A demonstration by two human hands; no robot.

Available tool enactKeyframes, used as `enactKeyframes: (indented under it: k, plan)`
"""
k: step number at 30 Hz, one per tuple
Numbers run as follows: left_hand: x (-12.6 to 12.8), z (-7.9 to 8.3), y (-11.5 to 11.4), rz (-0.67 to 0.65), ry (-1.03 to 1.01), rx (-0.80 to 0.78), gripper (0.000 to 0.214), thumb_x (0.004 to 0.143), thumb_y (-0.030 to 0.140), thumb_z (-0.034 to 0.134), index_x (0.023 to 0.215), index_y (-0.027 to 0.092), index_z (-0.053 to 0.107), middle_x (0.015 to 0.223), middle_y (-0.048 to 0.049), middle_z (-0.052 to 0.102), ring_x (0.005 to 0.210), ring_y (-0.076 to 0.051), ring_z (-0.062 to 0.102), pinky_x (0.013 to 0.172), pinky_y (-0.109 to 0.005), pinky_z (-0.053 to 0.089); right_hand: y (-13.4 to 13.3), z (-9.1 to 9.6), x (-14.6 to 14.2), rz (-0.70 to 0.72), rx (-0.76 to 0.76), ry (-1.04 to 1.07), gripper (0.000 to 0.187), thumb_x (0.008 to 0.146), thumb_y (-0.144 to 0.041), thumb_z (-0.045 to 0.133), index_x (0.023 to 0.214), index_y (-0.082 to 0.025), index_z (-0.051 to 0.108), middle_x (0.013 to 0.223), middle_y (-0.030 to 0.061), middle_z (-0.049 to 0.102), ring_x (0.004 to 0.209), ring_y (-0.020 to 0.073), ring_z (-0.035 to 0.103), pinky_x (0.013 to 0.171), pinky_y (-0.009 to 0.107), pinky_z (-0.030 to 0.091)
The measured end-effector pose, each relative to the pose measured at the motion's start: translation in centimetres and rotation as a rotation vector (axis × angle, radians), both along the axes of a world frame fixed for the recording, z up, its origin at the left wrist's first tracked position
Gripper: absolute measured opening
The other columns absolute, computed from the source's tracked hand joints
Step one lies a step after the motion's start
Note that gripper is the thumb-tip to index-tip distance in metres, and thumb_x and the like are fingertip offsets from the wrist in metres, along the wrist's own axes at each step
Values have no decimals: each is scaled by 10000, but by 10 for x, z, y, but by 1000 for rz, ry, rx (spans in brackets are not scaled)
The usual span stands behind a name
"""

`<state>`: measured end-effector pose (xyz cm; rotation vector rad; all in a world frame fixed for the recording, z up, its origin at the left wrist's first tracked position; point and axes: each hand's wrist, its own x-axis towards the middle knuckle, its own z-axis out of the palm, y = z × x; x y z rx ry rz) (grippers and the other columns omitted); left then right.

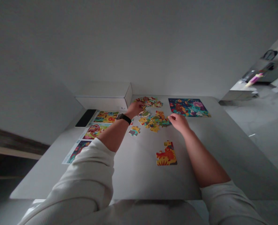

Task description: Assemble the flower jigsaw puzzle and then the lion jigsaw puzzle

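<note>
My left hand [134,108], a black watch on its wrist, reaches into the far pile of loose puzzle pieces [149,101]; its fingers curl down among them and what they hold is hidden. My right hand [178,121] rests at the right edge of a nearer heap of pieces [154,121], fingers pinched on the edge of a piece. A small joined cluster of orange and yellow pieces [166,154] lies near me. A lone piece [134,130] lies left of the heap.
A finished blue puzzle [188,107] lies at the far right of the grey table [139,175]. A white box [104,95] stands at the back left, a black device [85,117] beside it. Picture sheets [95,129] run along the left edge.
</note>
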<state>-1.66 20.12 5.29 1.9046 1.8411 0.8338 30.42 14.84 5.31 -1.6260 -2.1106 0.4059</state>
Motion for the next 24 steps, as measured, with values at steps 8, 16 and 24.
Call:
enactKeyframes:
  k: [8,16,24]
  plan:
    - [58,19,-85,-123,-988,-124,442,724,384,936,954,197,608,882,-4,705,775,-129,690,767,-285,591,-6,-1,-18,190,-117,473,378,979,-559,654,1151,-228,717,1013,55,777,935,222,714,855,323,540]
    - [86,11,-132,-190,-1150,-167,480,703,424,981,944,182,644,899,-8,726,803,-133,726,733,-265,624,-22,13,-27,331,-205,772,442,807,-573,821,1031,-221,674,879,3,685,800,181,625,760,314,519]
    - [74,17,-131,-199,-1092,-165,477,722,455,983,929,175,657,820,6,721,690,-112,709,697,-254,621,-28,23,-23,353,-237,792,413,807,-524,843,1028,-228,658,861,-4,668,793,175,619,726,306,505]
